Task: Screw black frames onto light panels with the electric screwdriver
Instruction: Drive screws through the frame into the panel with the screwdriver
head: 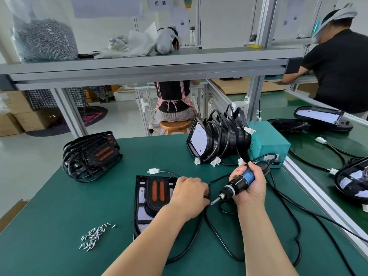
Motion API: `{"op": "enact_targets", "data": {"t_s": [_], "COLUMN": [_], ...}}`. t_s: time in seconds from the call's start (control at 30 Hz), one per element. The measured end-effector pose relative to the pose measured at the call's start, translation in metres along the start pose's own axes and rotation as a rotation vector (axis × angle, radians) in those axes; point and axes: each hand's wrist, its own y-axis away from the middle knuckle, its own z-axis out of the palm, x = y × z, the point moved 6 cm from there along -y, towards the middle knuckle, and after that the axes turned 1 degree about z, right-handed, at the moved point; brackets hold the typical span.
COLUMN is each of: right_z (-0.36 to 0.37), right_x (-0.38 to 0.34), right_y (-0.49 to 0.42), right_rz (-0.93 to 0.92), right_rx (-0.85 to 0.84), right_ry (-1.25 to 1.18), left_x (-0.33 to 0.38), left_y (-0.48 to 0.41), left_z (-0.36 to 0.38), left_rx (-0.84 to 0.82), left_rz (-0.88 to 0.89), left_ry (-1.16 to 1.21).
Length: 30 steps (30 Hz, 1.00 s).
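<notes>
While hunting for readable writing, spotted only two Chinese characters, 组装, on a white sheet [159, 4] at 12 o'clock, top of frame; nothing legible on the teal power box [267, 144]. Right hand [250, 183] wrapped tight around the electric screwdriver [238, 185], blue grip in the fist, black nose and bit aimed toward 7 o'clock, tip hanging just off the right edge of the panel. Left hand [190, 193] pressed palm-down, fingers curled, on the right side of the black frame [154, 193], which sat on a light panel flat on the green mat [59, 206]; couldn't tell whether anything was pinched under there. Bit tip sat just beside the left hand's knuckles, at its 3 o'clock. Loose screws [95, 236] piled at 8 o'clock from the frame. Stack of black frames [91, 156] at its 11 o'clock, bundle of wired panels [217, 138] at 1 o'clock, touching the teal box. Black cable [225, 236] looped across the mat under the right forearm.
</notes>
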Motion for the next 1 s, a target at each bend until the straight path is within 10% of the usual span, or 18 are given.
{"op": "enact_targets", "data": {"t_s": [0.77,1.0], "right_z": [-0.002,0.026], "right_x": [0.001,-0.006], "right_y": [0.003,0.025], "right_rz": [-0.031,-0.159], "right_rx": [0.074,0.13], "right_ry": [0.068,0.052], "left_x": [-0.012,-0.027], "left_y": [0.007,0.039], "left_z": [0.005,-0.016], "left_rx": [0.024,0.169], "left_rz": [0.096,-0.08], "left_ry": [0.09,0.878]}}
